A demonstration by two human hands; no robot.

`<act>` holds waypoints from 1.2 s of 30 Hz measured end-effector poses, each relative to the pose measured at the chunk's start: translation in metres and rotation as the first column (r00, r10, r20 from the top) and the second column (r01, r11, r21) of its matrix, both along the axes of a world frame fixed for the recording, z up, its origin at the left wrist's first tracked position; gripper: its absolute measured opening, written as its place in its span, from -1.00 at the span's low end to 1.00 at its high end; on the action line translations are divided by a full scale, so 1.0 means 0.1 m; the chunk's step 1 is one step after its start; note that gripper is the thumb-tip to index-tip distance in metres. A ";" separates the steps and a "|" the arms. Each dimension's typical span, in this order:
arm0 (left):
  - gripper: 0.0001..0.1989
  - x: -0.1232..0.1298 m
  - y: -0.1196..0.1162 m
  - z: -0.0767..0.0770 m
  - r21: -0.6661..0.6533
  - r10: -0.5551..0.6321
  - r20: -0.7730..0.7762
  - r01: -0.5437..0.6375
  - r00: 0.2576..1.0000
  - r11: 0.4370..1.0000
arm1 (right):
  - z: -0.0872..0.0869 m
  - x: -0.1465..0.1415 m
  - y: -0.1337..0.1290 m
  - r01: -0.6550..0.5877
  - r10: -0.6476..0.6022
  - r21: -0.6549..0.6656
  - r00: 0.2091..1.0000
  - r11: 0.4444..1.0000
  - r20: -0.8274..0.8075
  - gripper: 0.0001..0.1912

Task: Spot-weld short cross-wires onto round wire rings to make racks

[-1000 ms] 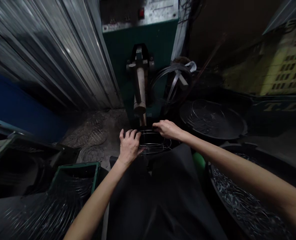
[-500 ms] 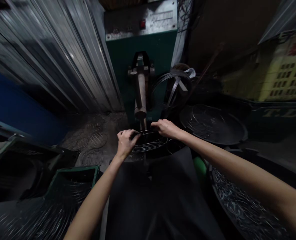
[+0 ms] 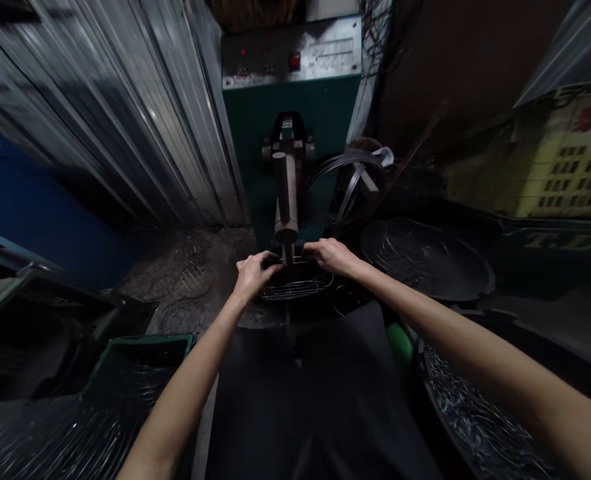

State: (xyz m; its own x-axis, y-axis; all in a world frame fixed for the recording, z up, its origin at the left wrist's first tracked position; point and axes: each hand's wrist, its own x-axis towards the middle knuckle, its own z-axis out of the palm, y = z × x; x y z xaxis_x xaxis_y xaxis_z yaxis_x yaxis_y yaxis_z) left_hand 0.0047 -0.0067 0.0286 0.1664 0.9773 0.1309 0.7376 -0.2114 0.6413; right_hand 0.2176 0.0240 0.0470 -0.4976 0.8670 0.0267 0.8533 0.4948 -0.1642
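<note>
A round wire rack [image 3: 298, 289] with several parallel bars hangs level under the spot welder's electrode [image 3: 288, 250]. My left hand [image 3: 253, 275] pinches its far left rim between thumb and fingers. On the far right side of the rim, my right hand [image 3: 329, 256] is closed, its fingertips close to the electrode. The electrode tip comes down at the rack's far edge between both hands; whether it touches the wire is too dark to tell. Behind stands the green welding machine [image 3: 290, 100] with a red switch on its top panel.
Wire coils [image 3: 345, 167] hang right of the machine. A dark round tray [image 3: 425, 260] and a tub of small metal pieces [image 3: 480, 407] lie to the right. At left are a green crate [image 3: 150, 340] and shiny wire pieces [image 3: 70, 433]. Wire rounds [image 3: 195, 280] lie on the floor.
My view has shifted slightly, so the machine sits a little lower and further right. A red light now shows on its panel. Both hands keep their hold on the rack.
</note>
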 end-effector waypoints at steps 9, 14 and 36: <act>-0.75 -0.03 0.04 0.06 -0.027 -0.013 -0.069 0.011 0.998 1.000 | -0.05 0.00 0.05 -0.016 0.013 -0.035 0.996 0.999 -0.083 -0.76; -0.72 -0.15 0.21 0.07 -0.098 -0.087 -0.060 0.080 0.994 0.992 | -0.02 0.03 0.10 -0.059 0.053 -0.065 0.995 0.996 -0.081 -0.76; -0.77 -0.08 0.45 0.21 -0.089 -0.274 -0.234 0.260 0.933 0.961 | 0.09 0.05 0.18 -0.106 0.111 -0.044 0.987 0.993 0.120 -0.74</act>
